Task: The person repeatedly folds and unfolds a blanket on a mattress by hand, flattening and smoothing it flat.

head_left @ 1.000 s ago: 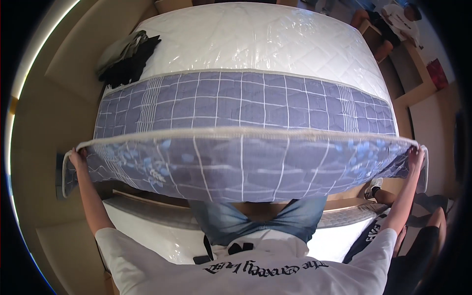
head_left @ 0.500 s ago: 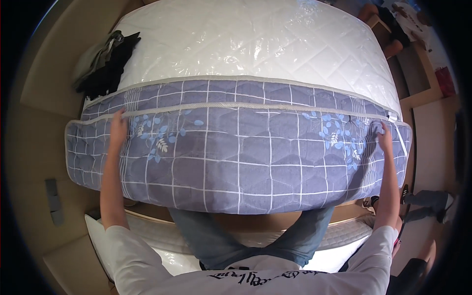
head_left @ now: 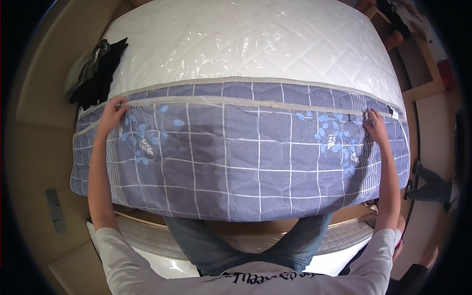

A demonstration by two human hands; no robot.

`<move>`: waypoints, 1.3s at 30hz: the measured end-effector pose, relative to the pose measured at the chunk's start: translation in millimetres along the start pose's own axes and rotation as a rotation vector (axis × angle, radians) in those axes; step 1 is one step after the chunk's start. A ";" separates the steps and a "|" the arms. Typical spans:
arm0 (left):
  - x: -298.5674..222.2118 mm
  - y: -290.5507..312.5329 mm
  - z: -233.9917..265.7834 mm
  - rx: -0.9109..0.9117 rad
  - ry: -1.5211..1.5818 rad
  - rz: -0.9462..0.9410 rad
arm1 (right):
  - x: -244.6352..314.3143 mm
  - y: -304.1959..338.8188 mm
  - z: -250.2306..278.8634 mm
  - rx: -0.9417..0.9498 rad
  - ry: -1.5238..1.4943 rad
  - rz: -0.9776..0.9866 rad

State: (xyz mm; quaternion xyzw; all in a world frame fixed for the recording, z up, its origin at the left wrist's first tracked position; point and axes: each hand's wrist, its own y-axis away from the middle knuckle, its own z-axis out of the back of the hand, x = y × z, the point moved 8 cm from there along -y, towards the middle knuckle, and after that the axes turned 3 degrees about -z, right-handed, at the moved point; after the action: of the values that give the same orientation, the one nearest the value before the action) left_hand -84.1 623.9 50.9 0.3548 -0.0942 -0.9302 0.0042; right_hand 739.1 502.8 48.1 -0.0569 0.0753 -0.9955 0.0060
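A folded quilted mattress pad (head_left: 241,152), grey-blue with white check lines and light blue leaf sprays, lies across the near side of the bed. Its upper layer ends in a beige bound edge. Near the left end of that edge, my left hand (head_left: 114,115) pinches the fabric between thumb and fingers. My right hand (head_left: 376,129) grips the same edge near its right end, fingers curled at the binding. The pad's near side hangs down in front of my legs. Beyond it, a white quilted mattress (head_left: 246,44) shows under shiny clear plastic.
Dark folded clothes (head_left: 101,73) lie at the mattress's left corner. Behind my legs stands another plastic-wrapped mattress (head_left: 182,263). Other people are at the right, one with dark trousers (head_left: 430,188). An open wooden cabinet (head_left: 410,64) stands at the far right.
My left hand has shifted slightly left and up and now pinches the pad's edge. My right hand has moved a little inward and curled its fingers there. The pad's left end has changed shape.
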 end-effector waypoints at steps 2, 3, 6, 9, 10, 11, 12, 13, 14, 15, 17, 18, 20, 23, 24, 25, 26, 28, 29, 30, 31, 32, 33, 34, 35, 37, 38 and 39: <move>3.2 -19.3 -9.0 0.022 0.010 0.011 | -7.3 -7.2 -12.2 0.097 -0.004 -0.053; 9.1 -21.9 -20.3 0.024 0.008 0.009 | -11.3 -8.6 -24.0 0.196 -0.011 -0.101; -8.9 -16.9 -68.3 0.093 -0.698 -0.455 | -18.1 -12.0 -30.9 0.185 0.053 -0.102; 38.9 -27.0 -46.5 -0.029 -0.309 -0.268 | -46.5 -25.6 -26.3 0.285 -0.050 -0.046; 40.1 -30.1 -42.5 0.078 -0.242 -0.108 | -44.8 -30.7 -4.8 0.302 -0.092 -0.130; 29.4 -31.2 -26.9 0.074 -0.247 -0.106 | -47.9 -30.3 12.7 0.265 -0.254 -0.191; 21.7 -36.6 -21.6 0.149 -0.204 -0.115 | -51.0 -32.1 23.0 0.267 -0.260 -0.249; 17.1 -47.3 -24.7 0.228 -0.152 -0.129 | -55.4 -39.3 30.8 0.254 -0.225 -0.150; 5.2 -60.3 -22.1 0.190 -0.137 -0.195 | -52.8 -51.2 25.5 0.184 -0.241 -0.175; -3.5 -76.2 -24.2 0.153 -0.122 -0.261 | -48.6 -64.3 18.4 0.114 -0.256 -0.201; 25.5 -107.5 -49.3 0.068 -0.116 -0.282 | -42.8 -86.6 -25.7 -0.059 -0.041 -0.116; 40.3 -114.9 -64.5 -0.119 -0.238 -0.331 | -52.3 -93.1 -62.3 -0.010 -0.062 -0.183; 56.9 -123.0 -96.8 -0.302 -0.346 -0.383 | -58.1 -94.6 -130.9 0.132 0.051 -0.133; 57.2 -129.6 -122.1 -0.314 -0.438 -0.488 | -66.5 -109.2 -135.5 0.026 -0.211 -0.154; 61.3 -136.3 -117.3 -0.315 -0.357 -0.448 | -72.7 -114.4 -132.7 0.023 -0.203 -0.158; 66.6 -139.0 -109.0 -0.315 -0.286 -0.402 | -70.1 -120.2 -131.1 0.058 -0.125 -0.203; 63.1 -138.2 -102.1 -0.312 -0.285 -0.404 | -64.8 -122.4 -125.1 0.094 -0.044 -0.248; 60.5 -132.9 -72.5 -0.436 -0.249 -0.269 | -39.9 -128.0 -97.7 0.018 0.013 -0.202; 48.0 -128.9 -70.4 -0.435 -0.238 -0.275 | -28.3 -125.8 -80.9 -0.054 0.077 -0.155; 38.5 -124.1 -68.7 -0.425 -0.160 -0.251 | -26.6 -119.8 -72.0 -0.073 0.121 -0.177; 30.2 -120.6 -69.4 -0.418 -0.080 -0.232 | -32.4 -114.6 -70.2 -0.082 0.135 -0.183; 29.7 -123.1 -77.4 -0.412 -0.123 -0.194 | -41.9 -109.0 -77.0 -0.101 0.199 -0.224; 39.7 -125.0 -88.7 -0.410 -0.114 -0.205 | -49.7 -103.8 -88.3 -0.119 0.253 -0.262; 52.5 -121.6 -95.5 -0.491 -0.421 -0.234 | -43.2 -99.3 -97.7 -0.227 0.284 -0.326; 54.7 -116.6 -104.2 -0.563 -0.723 -0.260 | -31.7 -92.2 -105.6 -0.332 0.322 -0.394; 38.4 -105.6 -118.9 -0.638 -0.710 -0.248 | -30.3 -67.6 -97.6 -0.437 0.291 -0.498; 32.4 -97.2 -111.2 -0.692 -0.684 -0.215 | -13.8 -52.2 -86.7 -0.518 0.280 -0.488; 26.2 -87.7 -103.8 -0.746 -0.657 -0.183 | -10.2 -33.1 -84.0 -0.510 0.241 -0.525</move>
State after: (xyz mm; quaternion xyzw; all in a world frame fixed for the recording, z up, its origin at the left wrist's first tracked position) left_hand -29.9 690.2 -57.8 0.0243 0.2799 -0.9595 0.0194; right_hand 739.5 548.2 -30.6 0.0433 0.3036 -0.9121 -0.2722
